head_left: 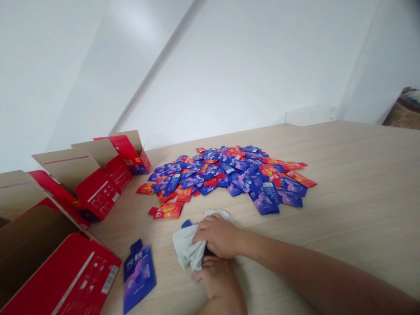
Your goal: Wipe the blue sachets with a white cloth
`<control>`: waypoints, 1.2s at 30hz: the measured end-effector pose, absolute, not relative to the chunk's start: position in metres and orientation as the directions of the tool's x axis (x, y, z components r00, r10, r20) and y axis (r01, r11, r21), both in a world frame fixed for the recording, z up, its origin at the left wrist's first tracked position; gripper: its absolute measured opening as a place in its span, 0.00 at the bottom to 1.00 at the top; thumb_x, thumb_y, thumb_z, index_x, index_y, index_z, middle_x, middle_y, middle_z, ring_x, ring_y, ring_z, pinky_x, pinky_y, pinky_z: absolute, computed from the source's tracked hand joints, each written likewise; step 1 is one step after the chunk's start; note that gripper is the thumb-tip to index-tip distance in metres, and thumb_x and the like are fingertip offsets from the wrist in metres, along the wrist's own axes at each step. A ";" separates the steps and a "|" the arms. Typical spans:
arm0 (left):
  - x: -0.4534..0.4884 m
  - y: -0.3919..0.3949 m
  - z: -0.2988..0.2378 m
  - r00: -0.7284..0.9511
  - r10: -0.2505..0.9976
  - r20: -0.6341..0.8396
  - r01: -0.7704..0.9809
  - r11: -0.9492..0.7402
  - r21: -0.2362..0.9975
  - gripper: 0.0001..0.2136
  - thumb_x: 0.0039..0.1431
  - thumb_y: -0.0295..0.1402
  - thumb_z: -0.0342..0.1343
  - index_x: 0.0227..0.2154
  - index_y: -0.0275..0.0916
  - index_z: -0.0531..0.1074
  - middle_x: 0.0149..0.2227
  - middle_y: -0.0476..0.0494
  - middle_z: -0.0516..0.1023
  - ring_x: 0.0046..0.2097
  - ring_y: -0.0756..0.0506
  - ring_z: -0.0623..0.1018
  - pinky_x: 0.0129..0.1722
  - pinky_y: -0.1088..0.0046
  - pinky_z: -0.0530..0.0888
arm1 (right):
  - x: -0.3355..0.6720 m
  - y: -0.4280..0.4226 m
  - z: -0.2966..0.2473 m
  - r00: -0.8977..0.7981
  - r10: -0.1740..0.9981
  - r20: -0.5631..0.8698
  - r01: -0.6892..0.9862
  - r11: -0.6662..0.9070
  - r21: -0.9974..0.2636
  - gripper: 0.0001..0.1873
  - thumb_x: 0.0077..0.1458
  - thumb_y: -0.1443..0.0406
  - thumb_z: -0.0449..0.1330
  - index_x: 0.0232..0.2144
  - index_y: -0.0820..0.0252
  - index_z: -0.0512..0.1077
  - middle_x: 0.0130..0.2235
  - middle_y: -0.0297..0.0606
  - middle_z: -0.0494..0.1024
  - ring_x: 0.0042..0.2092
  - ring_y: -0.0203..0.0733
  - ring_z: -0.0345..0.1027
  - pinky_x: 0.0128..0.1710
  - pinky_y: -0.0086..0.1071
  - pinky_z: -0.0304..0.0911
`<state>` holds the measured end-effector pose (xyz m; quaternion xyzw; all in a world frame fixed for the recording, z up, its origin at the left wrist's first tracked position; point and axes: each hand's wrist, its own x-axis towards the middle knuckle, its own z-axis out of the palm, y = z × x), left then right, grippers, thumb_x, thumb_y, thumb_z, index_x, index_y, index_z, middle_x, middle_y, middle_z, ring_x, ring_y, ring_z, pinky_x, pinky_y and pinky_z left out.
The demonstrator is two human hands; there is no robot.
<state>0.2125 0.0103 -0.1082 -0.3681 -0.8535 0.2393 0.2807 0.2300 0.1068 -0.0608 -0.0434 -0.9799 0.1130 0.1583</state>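
Note:
My right hand point(217, 236) lies closed on a crumpled white cloth point(187, 249) near the table's front edge. Just below it, my left hand point(215, 275) is curled, its fingers touching the cloth's lower edge and something dark between the two hands. A blue corner of a sachet point(186, 223) peeks out behind the cloth. One blue sachet point(139, 275) lies flat to the left of the hands. Beyond the hands spreads a pile of several blue and red sachets point(229, 175).
Open red cardboard boxes stand at the left: a large one point(59, 271) at the front corner and smaller ones point(98, 183) behind it. The wooden table point(354, 201) meets a white wall at the back. A brown object point(405, 109) sits at the far right.

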 end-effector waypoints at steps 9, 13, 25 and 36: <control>0.210 0.007 -0.120 -0.441 0.842 0.311 0.475 0.513 -0.715 0.20 0.55 0.21 0.43 0.45 0.38 0.74 0.34 0.27 0.80 0.26 0.36 0.79 0.22 0.62 0.73 | 0.240 0.140 -0.058 -0.808 0.471 0.354 0.377 0.875 -0.304 0.17 0.52 0.72 0.53 0.45 0.56 0.69 0.41 0.40 0.71 0.46 0.44 0.58 0.45 0.40 0.48; 0.207 0.008 -0.122 -0.455 0.848 0.272 0.554 0.509 -0.659 0.20 0.55 0.21 0.40 0.46 0.35 0.73 0.35 0.26 0.80 0.26 0.36 0.79 0.21 0.62 0.73 | 0.240 0.125 -0.050 -0.775 0.410 0.481 0.242 0.895 -0.374 0.20 0.52 0.72 0.53 0.48 0.57 0.68 0.44 0.40 0.70 0.47 0.44 0.58 0.46 0.39 0.48; 0.203 0.009 -0.129 -0.404 0.848 0.342 0.486 0.516 -0.706 0.20 0.54 0.20 0.41 0.43 0.34 0.74 0.32 0.25 0.80 0.24 0.35 0.78 0.20 0.63 0.70 | 0.233 0.124 -0.060 -0.911 0.319 0.260 0.272 0.941 -0.203 0.17 0.51 0.68 0.55 0.44 0.54 0.70 0.42 0.40 0.72 0.46 0.46 0.59 0.44 0.41 0.49; 0.212 0.012 -0.112 -0.557 0.795 0.240 0.526 0.562 -0.639 0.19 0.52 0.17 0.40 0.37 0.27 0.77 0.31 0.24 0.80 0.28 0.37 0.79 0.24 0.64 0.74 | 0.234 0.105 -0.048 -0.900 0.192 0.391 0.080 0.955 -0.285 0.17 0.54 0.67 0.53 0.46 0.52 0.69 0.45 0.36 0.71 0.48 0.43 0.58 0.48 0.39 0.47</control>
